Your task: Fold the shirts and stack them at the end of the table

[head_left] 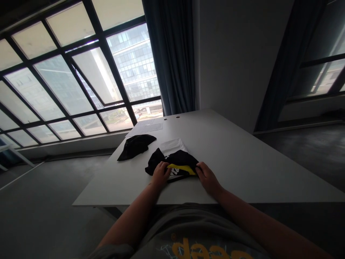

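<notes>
A crumpled black garment (178,160) with a yellow band and white print lies near the front edge of the white table (242,162). My left hand (161,174) grips its left side with fingers curled. At the garment's right side, my right hand (207,177) pinches the fabric by the yellow band. A white folded cloth (172,145) lies partly under the garment, just behind it. A second black garment (136,145) lies apart on the table, further back and to the left.
A sheet of paper (149,126) lies at the table's far left end. Large windows (81,79) and a dark curtain (169,54) stand behind the table. Grey floor surrounds the table on both sides.
</notes>
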A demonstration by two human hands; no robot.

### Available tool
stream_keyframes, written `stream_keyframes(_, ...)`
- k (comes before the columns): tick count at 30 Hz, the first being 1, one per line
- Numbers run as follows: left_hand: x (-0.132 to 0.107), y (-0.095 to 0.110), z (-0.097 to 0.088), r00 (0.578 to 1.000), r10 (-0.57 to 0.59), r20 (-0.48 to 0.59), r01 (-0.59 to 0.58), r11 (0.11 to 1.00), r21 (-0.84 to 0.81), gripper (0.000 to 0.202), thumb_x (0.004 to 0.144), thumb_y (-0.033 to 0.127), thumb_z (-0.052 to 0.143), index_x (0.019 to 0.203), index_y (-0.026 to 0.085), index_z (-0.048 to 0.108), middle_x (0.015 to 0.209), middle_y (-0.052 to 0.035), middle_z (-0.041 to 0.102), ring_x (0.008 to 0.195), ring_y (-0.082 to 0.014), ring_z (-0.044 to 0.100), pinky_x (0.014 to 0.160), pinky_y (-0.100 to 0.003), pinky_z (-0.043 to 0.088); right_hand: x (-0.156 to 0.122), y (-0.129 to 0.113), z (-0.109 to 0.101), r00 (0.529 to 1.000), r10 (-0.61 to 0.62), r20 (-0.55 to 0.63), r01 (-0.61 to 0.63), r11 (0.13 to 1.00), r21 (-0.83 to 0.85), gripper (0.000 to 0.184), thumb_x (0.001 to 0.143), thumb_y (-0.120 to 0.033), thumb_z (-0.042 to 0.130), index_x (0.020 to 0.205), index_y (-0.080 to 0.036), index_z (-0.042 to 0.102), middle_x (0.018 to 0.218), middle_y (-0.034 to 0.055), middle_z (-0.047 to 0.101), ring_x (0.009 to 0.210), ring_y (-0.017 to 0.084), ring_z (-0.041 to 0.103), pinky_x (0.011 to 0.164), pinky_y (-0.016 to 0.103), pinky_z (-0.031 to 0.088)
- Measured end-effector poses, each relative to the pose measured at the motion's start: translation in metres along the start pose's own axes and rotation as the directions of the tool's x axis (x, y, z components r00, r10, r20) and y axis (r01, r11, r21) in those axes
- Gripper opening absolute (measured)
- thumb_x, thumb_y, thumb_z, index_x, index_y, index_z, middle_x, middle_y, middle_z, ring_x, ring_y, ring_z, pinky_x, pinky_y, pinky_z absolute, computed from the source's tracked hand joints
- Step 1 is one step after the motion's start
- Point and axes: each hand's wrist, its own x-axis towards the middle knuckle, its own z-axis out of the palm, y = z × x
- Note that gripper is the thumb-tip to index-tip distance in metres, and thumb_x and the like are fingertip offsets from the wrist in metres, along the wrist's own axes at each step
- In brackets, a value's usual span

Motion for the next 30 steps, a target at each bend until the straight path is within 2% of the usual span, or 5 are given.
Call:
stream_keyframes(5,-0.001,0.000,0.001,0.999,0.029,-0.025,-0.028,0.999,0.036,0.020,0.104,0.037,0.048,0.096,0.023,0.060,0.098,-0.0052,0.062,0.093,-0.0208,0.060,0.086,-0.036,0.051,-0.002,-0.001,0.000,0.997,0.078,-0.002,-0.077,0.997,0.026,0.028,0.101,-0.049,0.044,0.091,-0.024,0.053,0.079,0.0009,0.058,0.073,0.021,0.056,0.070,0.033,0.046)
stream_keyframes(20,-0.007,0.006,-0.002,0.995,0.052,-0.087,-0.048,0.998,0.050,0.023,0.106,0.038,0.041,0.100,0.024,0.058,0.105,-0.0080,0.066,0.098,-0.0229,0.063,0.093,-0.040,0.050,0.001,0.000,-0.001,0.996,0.094,-0.012,-0.093,0.994,0.059,0.028,0.100,-0.050,0.044,0.089,-0.025,0.052,0.076,-0.0006,0.056,0.069,0.020,0.054,0.066,0.032,0.044)
stream_keyframes(26,-0.013,0.006,-0.003,0.988,-0.019,-0.151,0.022,1.000,0.021,0.026,0.105,0.040,0.039,0.101,0.024,0.059,0.088,-0.0082,0.066,0.084,-0.0252,0.065,0.080,-0.040,0.051,-0.002,-0.005,-0.005,0.994,0.089,-0.063,-0.087,0.995,0.045,0.030,0.101,-0.051,0.043,0.088,-0.025,0.051,0.079,0.0019,0.058,0.072,0.022,0.055,0.069,0.034,0.046)
stream_keyframes(28,-0.014,0.006,-0.004,0.992,-0.034,-0.126,0.035,0.999,0.013,0.025,0.105,0.040,0.040,0.105,0.024,0.059,0.084,-0.0077,0.066,0.079,-0.0248,0.065,0.075,-0.039,0.050,-0.002,-0.005,-0.008,0.988,0.098,-0.116,-0.093,0.994,0.052,0.031,0.102,-0.051,0.041,0.089,-0.025,0.051,0.080,0.0034,0.057,0.074,0.023,0.055,0.070,0.036,0.046)
stream_keyframes(30,-0.014,0.006,-0.009,0.999,-0.041,-0.031,0.042,0.999,0.033,0.025,0.100,0.044,0.052,0.113,0.024,0.059,0.086,-0.0072,0.068,0.079,-0.0251,0.067,0.073,-0.037,0.050,-0.002,-0.003,-0.010,0.974,0.126,-0.189,-0.112,0.990,0.084,0.031,0.103,-0.051,0.040,0.091,-0.025,0.051,0.080,0.0042,0.057,0.073,0.023,0.054,0.070,0.037,0.047)
